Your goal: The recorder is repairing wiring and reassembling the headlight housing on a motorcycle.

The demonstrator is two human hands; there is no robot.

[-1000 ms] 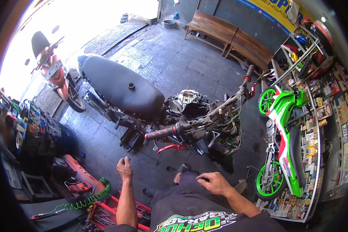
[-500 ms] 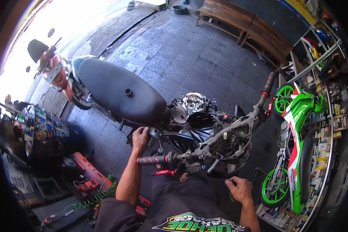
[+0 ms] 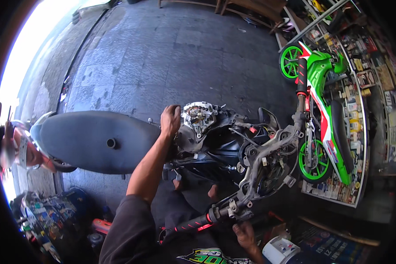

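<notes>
A partly stripped motorcycle stands across my front, with its long black seat [image 3: 94,141] on the left and its bare handlebar [image 3: 268,160] on the right. My left hand [image 3: 170,119] reaches over the front end of the seat, fingers curled, right beside a silver metal part [image 3: 199,116] with open workings. What those fingers hold, if anything, is hidden. Low down near the handlebar's near end, my right hand [image 3: 245,235] is closed; its contents cannot be made out. A small black ring-shaped piece [image 3: 112,143] rests on the seat.
A small green, white and red bike [image 3: 323,110] stands at the right by a glass display case [image 3: 356,176] of packaged parts. Close to my right arm is a white container [image 3: 280,251]. Cluttered goods [image 3: 53,215] fill the lower left; a wooden bench [image 3: 251,6] is at the back.
My left hand has moved from the motorcycle's near side up over the front of the seat, beside the silver part. My right hand now appears lower, and the view has turned.
</notes>
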